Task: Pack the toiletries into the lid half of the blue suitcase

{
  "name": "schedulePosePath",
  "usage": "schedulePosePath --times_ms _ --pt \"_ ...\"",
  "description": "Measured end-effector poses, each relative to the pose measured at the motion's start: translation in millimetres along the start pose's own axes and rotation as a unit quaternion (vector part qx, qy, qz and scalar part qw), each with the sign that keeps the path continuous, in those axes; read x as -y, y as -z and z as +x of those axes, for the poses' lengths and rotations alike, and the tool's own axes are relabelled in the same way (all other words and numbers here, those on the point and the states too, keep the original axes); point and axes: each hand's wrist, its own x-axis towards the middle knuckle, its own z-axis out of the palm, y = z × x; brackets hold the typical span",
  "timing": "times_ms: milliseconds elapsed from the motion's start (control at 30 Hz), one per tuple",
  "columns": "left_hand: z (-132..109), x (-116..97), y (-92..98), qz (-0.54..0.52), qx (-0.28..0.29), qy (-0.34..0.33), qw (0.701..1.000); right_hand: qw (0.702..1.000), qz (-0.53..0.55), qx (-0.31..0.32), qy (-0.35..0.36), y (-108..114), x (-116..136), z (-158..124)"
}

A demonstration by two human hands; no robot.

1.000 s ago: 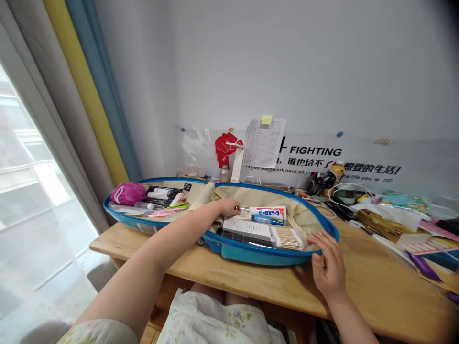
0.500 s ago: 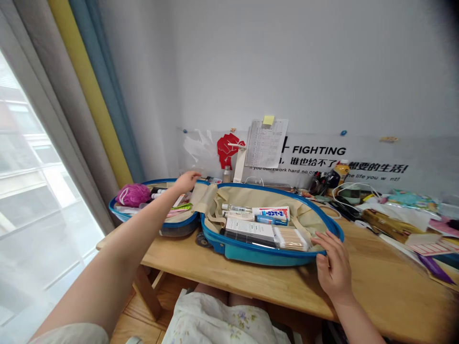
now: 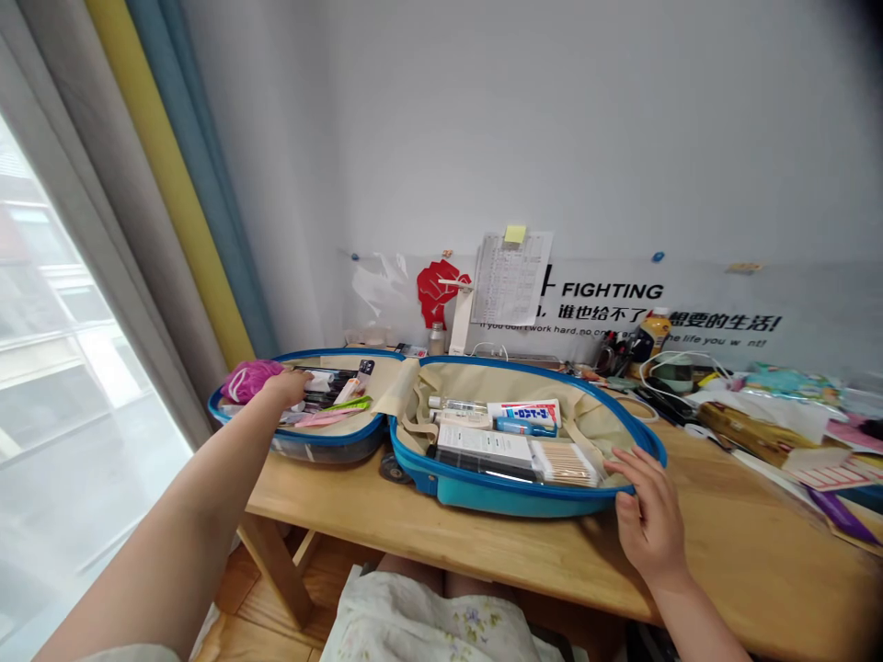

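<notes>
A blue suitcase (image 3: pixel 531 499) lies opened flat on the table, its two halves side by side. My right hand (image 3: pixel 652 515) holds the right half's rim, fingers over the edge and thumb outside. My left hand (image 3: pixel 288 388) reaches into the left half, beside a purple bundle (image 3: pixel 252 380) and several dark slim items (image 3: pixel 329 388); its fingers are mostly hidden. A pink and green flat item (image 3: pixel 338 411) lies nearby. The right half contains a toothpaste box (image 3: pixel 528 410), a blue tube (image 3: pixel 525 428), a white box (image 3: pixel 484 445), and a pack of cotton swabs (image 3: pixel 562 462).
The wooden table (image 3: pixel 724 542) carries the suitcase. To the right lie a brown pouch (image 3: pixel 745 432), white cables and papers; a yellow-labelled bottle (image 3: pixel 652 336) stands behind. A small bottle (image 3: pixel 437 340) stands by the wall. Curtains (image 3: pixel 200 184) hang at the left.
My left hand has moved left and down, from above the hinge side into the left half near the purple bundle. My right hand stays on the rim.
</notes>
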Motion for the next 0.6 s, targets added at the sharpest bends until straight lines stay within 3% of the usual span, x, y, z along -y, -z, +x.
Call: schedulePosePath --times_ms 200,433,600 --pt "5 -2 -3.8 0.020 0.030 0.003 0.999 1.000 0.000 -0.001 0.004 0 0 0" --pt "5 -6 -8.7 0.011 0.026 0.018 0.999 1.000 -0.007 0.007 0.004 1 1 0" --pt "-6 -12 -7.0 -0.031 -0.034 0.051 0.998 1.000 -0.010 0.014 0.000 2 2 -1"
